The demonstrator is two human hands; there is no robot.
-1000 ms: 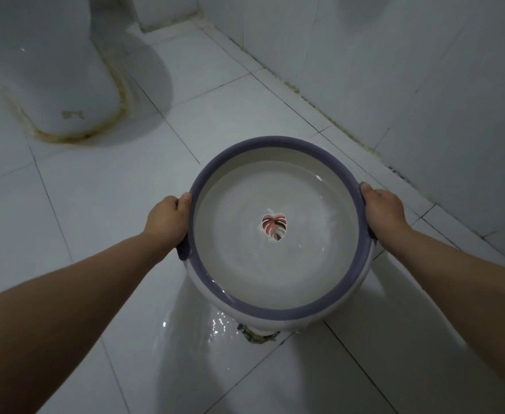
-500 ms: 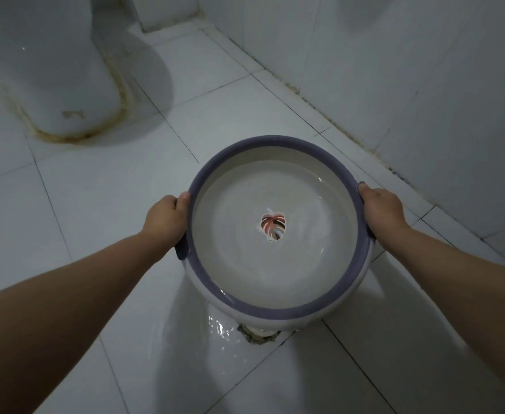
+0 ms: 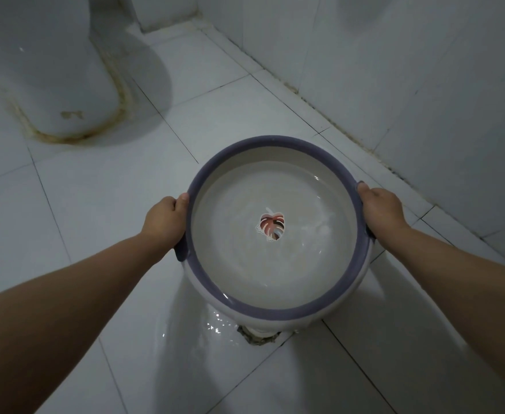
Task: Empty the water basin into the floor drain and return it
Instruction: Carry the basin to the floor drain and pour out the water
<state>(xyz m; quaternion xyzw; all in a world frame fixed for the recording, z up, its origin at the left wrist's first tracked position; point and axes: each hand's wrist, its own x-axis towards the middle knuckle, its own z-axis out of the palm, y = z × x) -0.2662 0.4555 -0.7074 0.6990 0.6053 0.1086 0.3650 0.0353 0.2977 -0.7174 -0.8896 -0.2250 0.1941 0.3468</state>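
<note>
While both hands grip it, the scene reads so:
Room: wall [image 3: 424, 70] base runs 12 to 3 o'clock, near the basin's right side; toilet base [image 3: 51, 85] at 10 o'clock, well apart; open floor [image 3: 96, 204] to the left.
Basin [image 3: 275, 264]: held above the floor drain [image 3: 258, 337], which shows at its 6 o'clock edge; white, purple rim, leaf print at centre, water inside.
Left hand [image 3: 164, 221]: clenched on the rim at 9 o'clock.
Right hand [image 3: 379, 207]: clenched on the rim at 3 o'clock.
Floor by drain: wet, glinting.

A home bathroom: white floor tiles [image 3: 102, 210] meet a tiled wall [image 3: 424, 85], a stained toilet base [image 3: 51, 85] stands at left, a floor drain [image 3: 258, 336] lies below.
</note>
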